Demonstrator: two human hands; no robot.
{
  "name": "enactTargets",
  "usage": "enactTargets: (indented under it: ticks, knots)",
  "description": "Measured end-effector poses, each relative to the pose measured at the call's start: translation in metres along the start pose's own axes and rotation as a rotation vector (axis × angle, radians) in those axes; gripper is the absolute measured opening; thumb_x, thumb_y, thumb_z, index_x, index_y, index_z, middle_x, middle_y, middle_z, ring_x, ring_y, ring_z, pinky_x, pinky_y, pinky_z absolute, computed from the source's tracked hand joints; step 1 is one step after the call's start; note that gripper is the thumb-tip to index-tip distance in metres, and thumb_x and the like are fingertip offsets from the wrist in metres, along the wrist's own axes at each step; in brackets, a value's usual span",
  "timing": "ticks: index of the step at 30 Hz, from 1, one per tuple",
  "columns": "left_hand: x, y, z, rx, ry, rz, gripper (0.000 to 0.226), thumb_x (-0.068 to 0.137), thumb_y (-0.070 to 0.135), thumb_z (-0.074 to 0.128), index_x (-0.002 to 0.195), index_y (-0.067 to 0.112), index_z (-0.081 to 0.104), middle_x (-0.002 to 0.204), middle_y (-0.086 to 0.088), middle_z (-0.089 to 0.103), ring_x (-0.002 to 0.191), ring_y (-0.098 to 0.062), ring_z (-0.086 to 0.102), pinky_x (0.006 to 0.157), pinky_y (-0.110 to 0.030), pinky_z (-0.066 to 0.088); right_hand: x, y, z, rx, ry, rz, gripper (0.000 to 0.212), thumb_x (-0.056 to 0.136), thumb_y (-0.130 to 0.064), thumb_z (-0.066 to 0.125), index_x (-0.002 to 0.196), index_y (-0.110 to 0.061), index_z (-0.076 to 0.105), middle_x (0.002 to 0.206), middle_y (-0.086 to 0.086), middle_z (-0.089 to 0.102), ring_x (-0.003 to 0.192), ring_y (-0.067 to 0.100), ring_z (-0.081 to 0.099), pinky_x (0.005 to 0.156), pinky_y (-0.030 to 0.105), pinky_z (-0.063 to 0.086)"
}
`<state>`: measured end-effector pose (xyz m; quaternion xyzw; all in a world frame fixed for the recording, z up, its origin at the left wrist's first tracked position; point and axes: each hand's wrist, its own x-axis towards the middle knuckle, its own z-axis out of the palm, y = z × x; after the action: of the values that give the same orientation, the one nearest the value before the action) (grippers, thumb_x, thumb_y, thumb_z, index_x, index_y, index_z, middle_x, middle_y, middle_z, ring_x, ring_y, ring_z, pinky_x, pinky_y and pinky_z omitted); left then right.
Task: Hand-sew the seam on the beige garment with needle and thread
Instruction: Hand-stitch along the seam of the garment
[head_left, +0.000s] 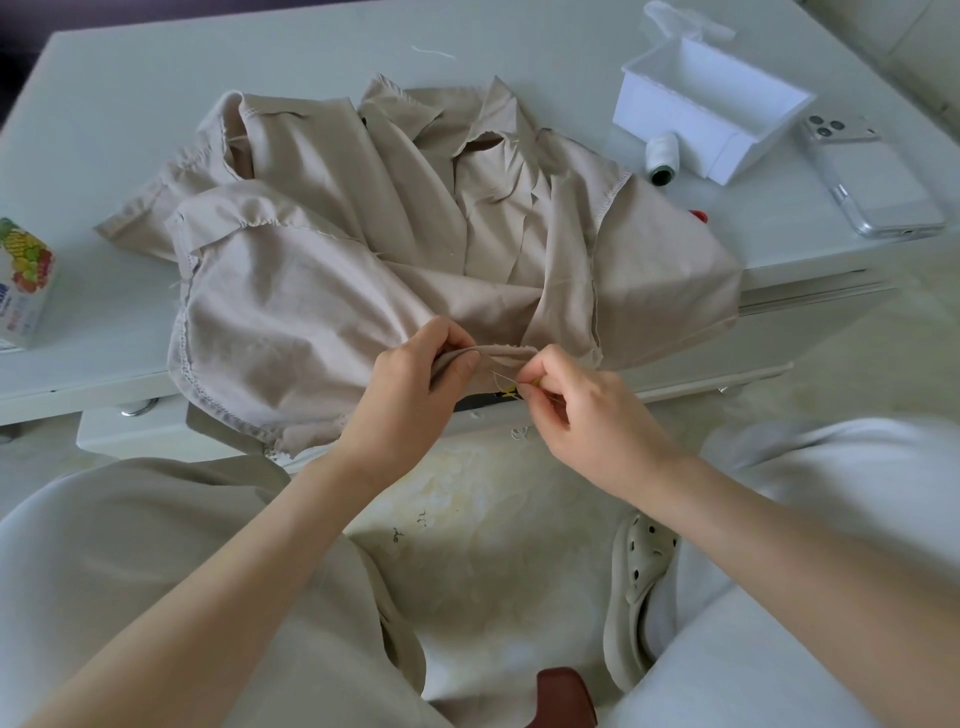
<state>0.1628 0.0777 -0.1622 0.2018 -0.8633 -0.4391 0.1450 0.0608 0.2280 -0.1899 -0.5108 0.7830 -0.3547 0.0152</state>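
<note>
The beige garment (363, 249) lies heaped on the white table (130, 78), its seam edge (506, 353) at the near side. The left hand (410, 384) grips that fold. The right hand (587, 410) — just right of it — pinches the needle (503, 379), whose shaft points left toward the fold.

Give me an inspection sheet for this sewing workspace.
Surface: white table; garment overhangs its near edge.
Job's things: beige garment crumpled on the table; white spool lying beside the box; needle barely visible at the seam.
Clutter: open white box; phone face down; carton at the left edge; red item partly under the garment.
Hands: left hand grips the folded seam; right hand pinches what looks like the needle.
Cables: nothing seen.
Surroundings: pale floor, a clog, legs in light trousers.
</note>
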Motion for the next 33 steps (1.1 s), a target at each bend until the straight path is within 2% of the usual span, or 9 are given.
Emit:
enactTargets:
  ticks: [7, 12, 16, 18, 23, 26, 29, 31, 33]
  knots:
    - [0.000, 0.001, 0.001, 0.001, 0.005, 0.034, 0.008, 0.093, 0.010, 0.057, 0.086, 0.012, 0.057, 0.062, 0.012, 0.051, 0.058, -0.003, 0.047, 0.054, -0.010, 0.036, 0.002, -0.004, 0.000, 0.000, 0.007, -0.030, 0.013, 0.090, -0.018, 0.046, 0.085, -0.008, 0.052, 0.051, -0.013, 0.034, 0.046, 0.012, 0.031, 0.041, 0.021, 0.024]
    - [-0.002, 0.004, 0.004, -0.001, -0.003, 0.109, 0.006, 0.092, 0.006, 0.058, 0.087, 0.007, 0.060, 0.068, 0.010, 0.059, 0.065, -0.006, 0.053, 0.058, -0.012, 0.040, 0.003, -0.005, 0.005, 0.024, 0.036, -0.009, 0.006, 0.090, -0.012, 0.051, 0.085, -0.007, 0.052, 0.047, -0.017, 0.024, 0.039, 0.000, 0.028, 0.040, 0.024, 0.026]
    - [-0.004, 0.006, 0.006, -0.055, -0.015, 0.153, 0.003, 0.091, 0.004, 0.060, 0.088, 0.003, 0.061, 0.074, -0.006, 0.064, 0.070, -0.021, 0.059, 0.065, -0.033, 0.049, 0.008, -0.007, 0.005, 0.044, 0.080, -0.007, 0.010, 0.093, -0.013, 0.049, 0.088, -0.005, 0.052, 0.052, -0.019, 0.029, 0.040, -0.005, 0.032, 0.042, 0.014, 0.023]
    - [-0.006, 0.008, 0.008, -0.086, -0.017, 0.166, 0.003, 0.090, 0.003, 0.061, 0.087, 0.003, 0.061, 0.074, -0.008, 0.063, 0.071, -0.023, 0.060, 0.066, -0.035, 0.049, 0.010, -0.008, 0.005, 0.063, 0.110, -0.002, 0.008, 0.093, -0.012, 0.050, 0.089, -0.005, 0.051, 0.055, -0.020, 0.034, 0.043, -0.006, 0.037, 0.043, 0.010, 0.025]
    - [-0.006, 0.011, 0.009, -0.131, -0.002, 0.155, 0.001, 0.090, 0.001, 0.061, 0.090, 0.000, 0.060, 0.078, 0.001, 0.064, 0.074, -0.016, 0.061, 0.067, -0.030, 0.052, 0.009, -0.010, 0.008, 0.139, 0.136, -0.006, 0.014, 0.095, -0.017, 0.044, 0.094, -0.004, 0.050, 0.060, -0.009, 0.054, 0.048, 0.007, 0.050, 0.045, 0.023, 0.040]
    - [-0.005, 0.009, 0.009, -0.123, 0.021, 0.128, 0.004, 0.091, 0.004, 0.061, 0.094, 0.002, 0.058, 0.079, 0.001, 0.065, 0.075, -0.014, 0.063, 0.067, -0.029, 0.053, 0.008, -0.012, 0.010, 0.231, 0.126, 0.045, 0.007, 0.097, -0.018, 0.045, 0.099, -0.012, 0.045, 0.064, 0.000, 0.061, 0.053, 0.009, 0.058, 0.048, 0.028, 0.046]
    - [-0.005, 0.010, 0.009, -0.145, 0.033, 0.084, 0.004, 0.092, 0.006, 0.059, 0.095, 0.008, 0.060, 0.079, 0.002, 0.066, 0.075, -0.010, 0.063, 0.066, -0.021, 0.052, 0.008, -0.016, 0.010, 0.316, 0.134, 0.091, 0.011, 0.097, -0.013, 0.048, 0.098, -0.019, 0.039, 0.067, 0.002, 0.064, 0.058, 0.008, 0.061, 0.051, 0.025, 0.049]
    - [-0.006, 0.013, 0.009, -0.167, 0.046, 0.058, 0.007, 0.092, 0.006, 0.059, 0.091, 0.013, 0.061, 0.074, 0.004, 0.064, 0.069, -0.004, 0.060, 0.062, -0.011, 0.045, 0.008, -0.019, 0.008, 0.362, 0.141, 0.112, 0.015, 0.096, -0.012, 0.049, 0.097, -0.019, 0.037, 0.070, 0.003, 0.066, 0.059, 0.007, 0.063, 0.052, 0.022, 0.050]
    - [-0.006, 0.014, 0.008, -0.184, 0.059, 0.036, 0.010, 0.091, 0.008, 0.060, 0.087, 0.017, 0.061, 0.069, 0.003, 0.062, 0.064, -0.004, 0.055, 0.061, -0.009, 0.043, 0.008, -0.020, 0.008, 0.398, 0.146, 0.122, 0.015, 0.096, -0.011, 0.051, 0.096, -0.017, 0.038, 0.071, 0.002, 0.066, 0.060, 0.006, 0.064, 0.054, 0.019, 0.051]
